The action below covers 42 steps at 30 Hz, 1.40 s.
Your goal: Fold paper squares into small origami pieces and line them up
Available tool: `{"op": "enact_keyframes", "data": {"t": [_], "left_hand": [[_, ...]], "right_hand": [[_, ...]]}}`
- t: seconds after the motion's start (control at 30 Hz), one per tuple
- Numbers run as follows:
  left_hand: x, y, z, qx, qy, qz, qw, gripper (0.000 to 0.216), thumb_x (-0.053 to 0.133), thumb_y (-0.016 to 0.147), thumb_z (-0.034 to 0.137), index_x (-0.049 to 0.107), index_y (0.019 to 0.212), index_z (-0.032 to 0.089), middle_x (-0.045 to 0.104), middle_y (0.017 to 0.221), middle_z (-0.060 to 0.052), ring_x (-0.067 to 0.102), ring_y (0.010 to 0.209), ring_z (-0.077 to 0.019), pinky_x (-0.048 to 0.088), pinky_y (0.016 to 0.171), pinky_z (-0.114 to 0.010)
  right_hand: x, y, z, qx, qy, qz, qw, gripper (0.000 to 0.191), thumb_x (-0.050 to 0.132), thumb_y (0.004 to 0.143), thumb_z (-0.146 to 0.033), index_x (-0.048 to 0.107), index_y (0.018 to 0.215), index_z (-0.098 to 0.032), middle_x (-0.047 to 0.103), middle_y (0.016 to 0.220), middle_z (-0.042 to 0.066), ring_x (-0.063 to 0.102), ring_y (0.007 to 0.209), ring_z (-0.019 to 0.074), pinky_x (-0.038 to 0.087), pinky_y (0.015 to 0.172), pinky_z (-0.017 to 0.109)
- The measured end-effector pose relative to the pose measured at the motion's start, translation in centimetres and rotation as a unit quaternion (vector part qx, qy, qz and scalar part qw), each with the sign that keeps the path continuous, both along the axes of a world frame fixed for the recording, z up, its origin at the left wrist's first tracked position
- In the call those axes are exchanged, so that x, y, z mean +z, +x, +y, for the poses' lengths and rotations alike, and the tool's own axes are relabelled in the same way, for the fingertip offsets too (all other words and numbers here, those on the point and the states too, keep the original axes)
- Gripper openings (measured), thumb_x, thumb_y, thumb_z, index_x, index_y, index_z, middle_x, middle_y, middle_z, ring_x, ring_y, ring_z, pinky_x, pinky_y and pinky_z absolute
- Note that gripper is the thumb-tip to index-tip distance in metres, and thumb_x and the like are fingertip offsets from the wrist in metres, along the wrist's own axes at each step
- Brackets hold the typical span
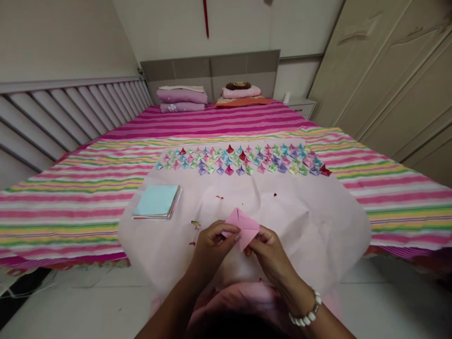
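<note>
A folded pink origami paper (pixel 247 226) is held up between my two hands, above a large pale sheet. Pinching its left side is my left hand (pixel 215 242), with the thumb lying across the paper near its middle. My right hand (pixel 269 245) grips the lower right edge, its fingers partly hidden behind the paper. A crease runs down from the top corner. Left of my hands lies a stack of square coloured papers (pixel 157 200), light blue on top. Beyond them, several rows of small folded paper pieces (pixel 229 169) in many colours spread across the sheet.
The pale sheet (pixel 307 245) lies over a striped bedspread (pixel 388 197). Small red scraps (pixel 219 197) dot it. Folded bedding (pixel 181 98) is stacked by the headboard (pixel 243 66). A slatted rail (pixel 88 110) borders the left, a wardrobe (pixel 399 84) the right.
</note>
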<state>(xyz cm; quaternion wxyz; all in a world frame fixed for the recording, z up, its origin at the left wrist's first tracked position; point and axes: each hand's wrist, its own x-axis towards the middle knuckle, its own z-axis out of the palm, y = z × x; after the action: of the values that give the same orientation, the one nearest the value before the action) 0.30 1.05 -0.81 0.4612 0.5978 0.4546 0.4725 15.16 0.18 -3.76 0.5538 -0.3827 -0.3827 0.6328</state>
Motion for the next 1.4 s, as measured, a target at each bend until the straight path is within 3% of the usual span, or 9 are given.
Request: {"op": "enact_keyframes", "data": {"t": [0.13, 0.27, 0.4, 0.53, 0.73, 0.9, 1.07, 1.23, 1.4], "left_hand": [[0.46, 0.09, -0.15, 0.033, -0.052, 0.026, 0.998, 0.017, 0.069, 0.07, 0.023, 0.07, 0.085, 0.016, 0.052, 0.053, 0.005, 0.03, 0.04, -0.0041, 0.022, 0.038, -0.018], [0.69, 0.04, -0.24, 0.042, -0.055, 0.047, 0.997, 0.02, 0.069, 0.071, 0.024, 0.069, 0.089, 0.016, 0.046, 0.047, 0.008, 0.029, 0.039, -0.0047, 0.023, 0.038, -0.018], [0.53, 0.03, -0.26, 0.057, -0.025, 0.068, 0.996, 0.031, 0.069, 0.072, 0.022, 0.068, 0.103, 0.019, 0.067, 0.078, 0.0, 0.046, 0.049, -0.007, 0.039, 0.046, -0.019], [0.51, -0.07, -0.25, 0.02, 0.015, 0.077, 0.997, 0.043, 0.066, 0.075, 0.02, 0.062, 0.118, 0.023, 0.066, 0.115, -0.006, 0.062, 0.087, -0.0164, 0.051, 0.069, -0.025], [0.02, -0.39, 0.43, -0.028, -0.044, -0.008, 0.999, 0.046, 0.069, 0.074, 0.022, 0.059, 0.118, 0.019, 0.069, 0.106, -0.009, 0.065, 0.092, -0.0204, 0.053, 0.078, -0.033], [-0.01, -0.75, 0.66, -0.041, 0.04, 0.023, 0.998, 0.028, 0.069, 0.074, 0.019, 0.069, 0.102, 0.022, 0.064, 0.111, -0.007, 0.059, 0.107, -0.0215, 0.049, 0.09, -0.034], [0.49, -0.76, 0.41, -0.073, 0.049, 0.067, 0.994, 0.021, 0.059, 0.08, 0.014, 0.073, 0.094, 0.023, 0.065, 0.097, -0.005, 0.061, 0.092, -0.0177, 0.05, 0.078, -0.029], [0.28, -0.79, 0.5, -0.067, 0.026, 0.025, 0.997, 0.031, 0.064, 0.079, 0.019, 0.066, 0.11, 0.023, 0.065, 0.108, -0.006, 0.06, 0.099, -0.019, 0.049, 0.084, -0.031], [0.26, -0.78, 0.54, -0.078, 0.031, 0.023, 0.996, 0.019, 0.063, 0.08, 0.019, 0.07, 0.097, 0.02, 0.067, 0.099, -0.006, 0.062, 0.095, -0.0191, 0.049, 0.085, -0.032]], "right_hand": [[0.42, 0.37, -0.32, 0.039, 0.005, 0.092, 0.995, 0.019, 0.063, 0.075, -0.033, 0.066, 0.066, -0.016, 0.06, 0.054, 0.002, 0.054, 0.052, 0.0142, 0.04, 0.055, 0.027], [0.37, 0.5, -0.26, 0.053, 0.024, 0.081, 0.995, 0.027, 0.067, 0.075, -0.042, 0.067, 0.075, -0.016, 0.061, 0.057, 0.002, 0.054, 0.053, 0.0138, 0.039, 0.056, 0.026], [0.14, 0.23, -0.03, 0.02, 0.015, -0.02, 0.999, 0.02, 0.074, 0.073, -0.034, 0.068, 0.075, -0.015, 0.058, 0.053, -0.002, 0.048, 0.05, 0.0099, 0.036, 0.054, 0.023], [0.29, 0.12, -0.06, -0.002, 0.01, -0.06, 0.998, 0.021, 0.07, 0.077, -0.036, 0.067, 0.072, -0.015, 0.055, 0.048, -0.004, 0.046, 0.048, 0.0092, 0.035, 0.053, 0.023], [0.56, 0.32, -0.23, -0.013, 0.03, -0.122, 0.992, 0.024, 0.072, 0.074, -0.04, 0.067, 0.071, -0.017, 0.054, 0.048, -0.004, 0.046, 0.047, 0.0105, 0.035, 0.051, 0.024], [0.55, 0.31, -0.16, -0.005, 0.026, -0.12, 0.992, 0.026, 0.07, 0.074, -0.042, 0.067, 0.073, -0.017, 0.055, 0.047, -0.003, 0.047, 0.047, 0.0116, 0.037, 0.051, 0.025], [0.42, 0.25, -0.05, -0.002, 0.013, -0.089, 0.996, 0.023, 0.071, 0.075, -0.04, 0.066, 0.071, -0.017, 0.056, 0.047, -0.003, 0.047, 0.046, 0.0107, 0.037, 0.052, 0.024], [0.62, 0.25, -0.13, 0.003, 0.007, -0.088, 0.996, 0.024, 0.07, 0.075, -0.04, 0.067, 0.072, -0.016, 0.056, 0.048, -0.003, 0.047, 0.047, 0.0104, 0.036, 0.052, 0.024], [0.69, 0.2, -0.13, 0.008, 0.006, -0.081, 0.997, 0.024, 0.07, 0.075, -0.04, 0.067, 0.072, -0.016, 0.055, 0.048, -0.004, 0.046, 0.046, 0.0102, 0.035, 0.052, 0.024]]}}
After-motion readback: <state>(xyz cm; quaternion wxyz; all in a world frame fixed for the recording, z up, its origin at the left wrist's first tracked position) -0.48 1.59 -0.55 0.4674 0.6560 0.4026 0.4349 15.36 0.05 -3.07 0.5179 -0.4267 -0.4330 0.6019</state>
